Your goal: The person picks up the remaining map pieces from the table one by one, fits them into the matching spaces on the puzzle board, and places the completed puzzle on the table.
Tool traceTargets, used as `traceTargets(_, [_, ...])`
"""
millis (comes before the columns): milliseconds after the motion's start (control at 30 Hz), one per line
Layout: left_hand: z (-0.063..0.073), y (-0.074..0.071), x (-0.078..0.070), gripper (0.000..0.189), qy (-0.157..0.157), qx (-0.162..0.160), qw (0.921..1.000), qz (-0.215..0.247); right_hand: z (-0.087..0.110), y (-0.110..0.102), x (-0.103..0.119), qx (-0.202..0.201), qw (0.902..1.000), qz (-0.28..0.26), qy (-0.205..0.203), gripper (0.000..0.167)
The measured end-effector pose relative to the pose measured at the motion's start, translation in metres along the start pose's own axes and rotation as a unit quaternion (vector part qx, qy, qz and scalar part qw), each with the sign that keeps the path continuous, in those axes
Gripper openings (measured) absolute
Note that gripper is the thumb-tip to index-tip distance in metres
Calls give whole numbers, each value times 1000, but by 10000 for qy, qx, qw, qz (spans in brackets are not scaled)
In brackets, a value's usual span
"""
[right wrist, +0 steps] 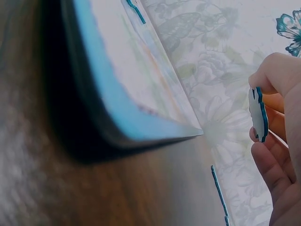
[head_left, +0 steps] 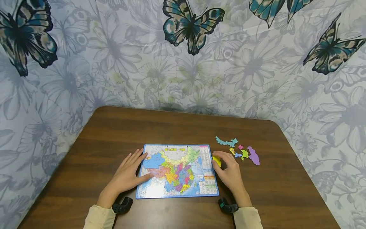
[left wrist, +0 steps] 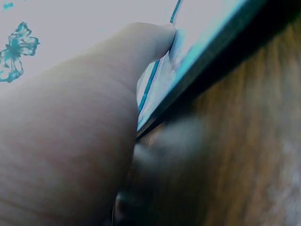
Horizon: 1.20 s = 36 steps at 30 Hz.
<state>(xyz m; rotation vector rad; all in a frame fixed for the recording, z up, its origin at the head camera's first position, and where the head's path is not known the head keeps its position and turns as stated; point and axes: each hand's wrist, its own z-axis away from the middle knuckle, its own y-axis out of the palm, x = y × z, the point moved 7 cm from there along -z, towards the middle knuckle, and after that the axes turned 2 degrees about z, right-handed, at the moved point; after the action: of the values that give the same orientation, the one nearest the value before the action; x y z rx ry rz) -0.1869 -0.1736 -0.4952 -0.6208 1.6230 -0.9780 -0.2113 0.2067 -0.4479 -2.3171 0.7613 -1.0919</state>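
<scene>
Map board (head_left: 152, 188) on table (head_left: 171, 127): L hand (head_left: 128, 171), fingers outstretched, on its left edge, best kept steady; R hand (head_left: 229, 170) pinching yellow pc (head_left: 217, 160) just beside right edge, best held by rim.

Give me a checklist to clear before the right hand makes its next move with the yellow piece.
1. Right hand gripping the yellow piece: ok, held between thumb and fingers.
2. Left hand touching the map board: ok, at its left side.
3. Yellow piece over the board: not ok, it is beside the right edge.
4. Purple piece and green piece off the board: ok, both lie on the table to its right.
5. Yellow piece's matching spot: cannot tell, the print is too small.
</scene>
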Motion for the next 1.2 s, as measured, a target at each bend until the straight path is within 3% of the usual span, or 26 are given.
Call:
traceTargets(733, [1,-1,2,97,-34,18,10000,12,-1,4,4,212,9997,-51,95,31])
traceTargets(1200, [2,-4,-3,94,78,-95,9999,24,-4,7,14,329,9992,-184,-153,32])
